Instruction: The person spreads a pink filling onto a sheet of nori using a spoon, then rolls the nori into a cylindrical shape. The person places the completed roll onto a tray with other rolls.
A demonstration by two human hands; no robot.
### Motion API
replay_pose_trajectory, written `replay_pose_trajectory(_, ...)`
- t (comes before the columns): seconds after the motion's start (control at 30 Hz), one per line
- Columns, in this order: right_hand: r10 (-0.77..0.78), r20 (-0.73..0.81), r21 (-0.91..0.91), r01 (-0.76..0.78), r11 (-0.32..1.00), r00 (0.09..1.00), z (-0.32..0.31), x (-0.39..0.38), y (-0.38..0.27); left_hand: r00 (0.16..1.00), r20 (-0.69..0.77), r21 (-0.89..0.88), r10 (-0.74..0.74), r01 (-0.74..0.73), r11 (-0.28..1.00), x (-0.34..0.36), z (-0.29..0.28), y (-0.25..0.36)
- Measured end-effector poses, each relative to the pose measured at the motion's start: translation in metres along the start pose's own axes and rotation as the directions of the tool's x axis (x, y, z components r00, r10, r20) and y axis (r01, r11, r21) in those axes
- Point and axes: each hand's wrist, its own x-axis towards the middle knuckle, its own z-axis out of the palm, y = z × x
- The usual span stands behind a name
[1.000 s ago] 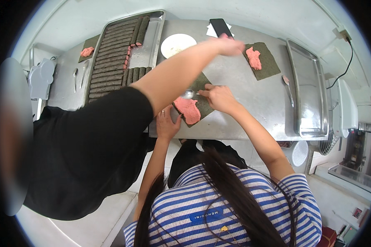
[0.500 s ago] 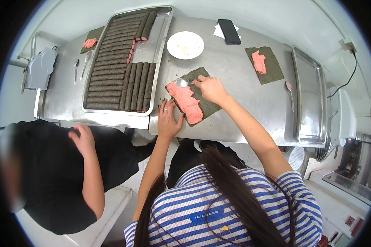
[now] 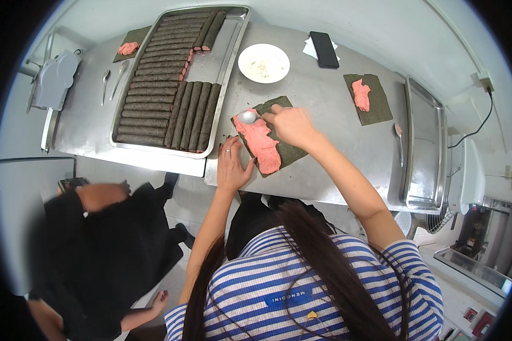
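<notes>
At the near edge of the steel table point(image 3: 335, 159), a nori sheet point(image 3: 293, 150) lay at a slant, with pink paste point(image 3: 261, 149) spread along its left side. The right hand point(image 3: 293, 125) had its fingers closed round the handle of a spoon point(image 3: 247, 117), the bowl of which rested on the far end of the paste; the hand covered most of the handle and part of the sheet. The left hand point(image 3: 231, 167) lay palm down with fingers spread and nothing gripped, its thumb beside the sheet's near-left edge.

Close by on the left, a large metal tray point(image 3: 228, 41) of nori rolls point(image 3: 148, 107) limited the room on that side. Beyond the sheet stood a white plate point(image 3: 246, 54) bearing pale crumbs; farther back, a black phone point(image 3: 324, 49) lay on white paper point(image 3: 309, 49). To the right were a second nori sheet point(image 3: 379, 108) topped with a pink lump point(image 3: 360, 95), a smeared spoon point(image 3: 401, 149) and an upright-edged metal tray point(image 3: 424, 159). A co-worker in black point(image 3: 105, 250) was at the left, away from the work.
</notes>
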Motion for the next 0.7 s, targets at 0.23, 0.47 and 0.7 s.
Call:
replay_pose_trajectory(0.23, -0.135, 0.248, -0.098, 0.163, 0.982, 0.959, -0.002, -0.004, 0.002, 1.0, -0.019, -0.025, -0.024, 0.024, 0.999, 0.0, -0.002, 0.0)
replay_pose_trajectory(0.47, 0.15, 0.104, 0.022, -0.153, 0.988, 0.983, -0.006, 0.0, 0.019, 1.0, 0.014, 0.002, -0.003, 0.003, 1.0, 0.0, 0.0, -0.001)
replay_pose_trajectory(0.7, 0.082, 0.207, 0.049, -0.094, 0.994, 0.975, 0.008, -0.012, 0.0, 1.0, 0.015, -0.004, -0.004, 0.004, 1.0, 0.0, -0.001, -0.001)
